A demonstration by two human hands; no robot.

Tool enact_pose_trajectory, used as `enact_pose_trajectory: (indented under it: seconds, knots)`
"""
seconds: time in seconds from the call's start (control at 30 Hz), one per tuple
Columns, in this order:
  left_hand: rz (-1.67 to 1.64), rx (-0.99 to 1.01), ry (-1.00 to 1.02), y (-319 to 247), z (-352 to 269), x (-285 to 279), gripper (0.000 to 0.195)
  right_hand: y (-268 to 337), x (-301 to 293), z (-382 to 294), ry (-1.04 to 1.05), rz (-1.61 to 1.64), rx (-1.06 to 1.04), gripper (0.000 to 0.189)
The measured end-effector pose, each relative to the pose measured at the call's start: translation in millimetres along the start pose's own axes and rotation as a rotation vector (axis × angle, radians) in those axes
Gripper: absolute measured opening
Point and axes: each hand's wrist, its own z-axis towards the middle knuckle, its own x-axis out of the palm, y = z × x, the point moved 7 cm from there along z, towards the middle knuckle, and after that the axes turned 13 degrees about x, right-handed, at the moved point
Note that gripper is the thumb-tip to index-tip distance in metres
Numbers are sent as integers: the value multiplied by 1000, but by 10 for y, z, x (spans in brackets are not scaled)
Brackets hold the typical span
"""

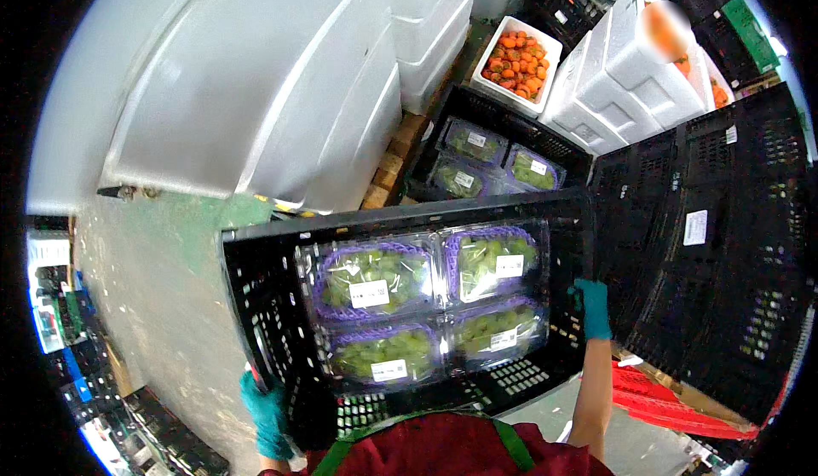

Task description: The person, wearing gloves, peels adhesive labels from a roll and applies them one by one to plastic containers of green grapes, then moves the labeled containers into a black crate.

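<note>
My left hand [265, 412], in a teal glove, grips the left end of a black plastic crate [409, 215] held in front of my body. The crate's right end is in the grip of my right hand [593, 310], gloved the same way. Inside lie several clear plastic clamshell boxes of green grapes [374, 281], wrapped in purple foam netting and bearing white labels. They sit in two rows, towards the crate's right side. Parts of my fingers are hidden by the crate's walls.
Beyond it, another black crate [517, 111] holds more grape boxes. Orange fruit fills a white foam box [555, 54] near stacked foam boxes [629, 92]. Stacked black crates [716, 175] stand at right, large white containers [255, 80] at upper left, beside a wooden pallet [393, 163].
</note>
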Motion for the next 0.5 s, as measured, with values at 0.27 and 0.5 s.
enact_pose_trajectory:
  seconds: [0.27, 0.5]
  knots:
    - [-414, -175, 309, 1384, 85, 312, 39, -100, -806, -1968, -239, -37, 45, 17]
    - [-522, -139, 583, 1339, 41, 1504, 29, 182, -1268, -2702, -392, -130, -12, 18]
